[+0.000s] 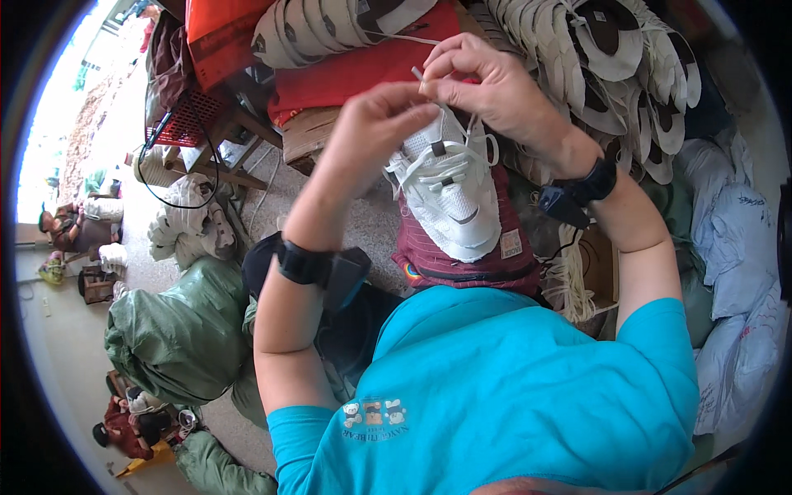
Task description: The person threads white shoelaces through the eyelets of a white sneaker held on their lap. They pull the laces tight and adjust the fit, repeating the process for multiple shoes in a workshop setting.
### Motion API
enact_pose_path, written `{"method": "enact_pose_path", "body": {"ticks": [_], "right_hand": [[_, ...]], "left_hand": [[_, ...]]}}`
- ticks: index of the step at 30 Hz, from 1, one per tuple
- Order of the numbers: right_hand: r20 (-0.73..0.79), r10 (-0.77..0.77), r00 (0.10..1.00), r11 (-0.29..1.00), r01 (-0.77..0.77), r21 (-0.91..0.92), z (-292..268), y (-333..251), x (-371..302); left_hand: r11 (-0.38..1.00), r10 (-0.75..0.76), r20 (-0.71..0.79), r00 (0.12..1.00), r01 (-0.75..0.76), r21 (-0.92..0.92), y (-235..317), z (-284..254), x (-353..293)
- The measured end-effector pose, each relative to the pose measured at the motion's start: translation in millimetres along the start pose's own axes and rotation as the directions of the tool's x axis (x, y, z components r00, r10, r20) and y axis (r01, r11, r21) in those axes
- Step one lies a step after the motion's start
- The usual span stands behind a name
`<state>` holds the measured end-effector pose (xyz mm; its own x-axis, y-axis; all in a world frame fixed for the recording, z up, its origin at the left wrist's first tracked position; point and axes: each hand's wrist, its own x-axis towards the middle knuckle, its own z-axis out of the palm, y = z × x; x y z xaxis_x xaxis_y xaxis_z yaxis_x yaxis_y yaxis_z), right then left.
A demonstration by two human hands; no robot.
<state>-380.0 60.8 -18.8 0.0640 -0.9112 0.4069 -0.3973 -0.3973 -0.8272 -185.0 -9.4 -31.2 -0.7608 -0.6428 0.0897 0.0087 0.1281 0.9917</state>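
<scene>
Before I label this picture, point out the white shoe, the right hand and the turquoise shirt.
White shoe (456, 203): head view, on its upper.
Right hand (497, 86): head view, on its back.
Turquoise shirt (528, 375): head view, on its front.

Lettering (376, 431) on shirt (511, 375), perhaps patch (511, 244)
</scene>
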Motion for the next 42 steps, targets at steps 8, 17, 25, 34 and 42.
{"method": "enact_pose_path", "body": {"ticks": [8, 17, 25, 34, 42], "right_hand": [[0.14, 0.141, 0.98, 0.975, -0.161, 0.15, 20, -1, 2], [0.378, -0.012, 0.926, 0.777, 0.247, -0.579, 48, 22, -4], [0.3, -0.091, 0.949, 0.773, 0.257, -0.579, 58, 27, -14], [0.224, -0.328, 0.918, 0.651, 0.391, -0.65, 56, 18, -30], [0.057, -0.231, 0.971, 0.758, 0.216, -0.616, 0, -8, -32]], "left_hand": [[0.94, -0.025, -0.299, 0.954, -0.079, -0.331, 10, -8, -40], [0.957, 0.013, -0.472, 0.882, -0.148, -0.25, -11, -19, -52], [0.943, -0.01, -0.471, 0.882, -0.149, -0.297, -18, -11, -55], [0.967, -0.013, -0.487, 0.873, -0.113, -0.228, -23, -24, -73], [0.94, -0.051, -0.48, 0.876, -0.119, -0.318, -27, -19, -64]]}}
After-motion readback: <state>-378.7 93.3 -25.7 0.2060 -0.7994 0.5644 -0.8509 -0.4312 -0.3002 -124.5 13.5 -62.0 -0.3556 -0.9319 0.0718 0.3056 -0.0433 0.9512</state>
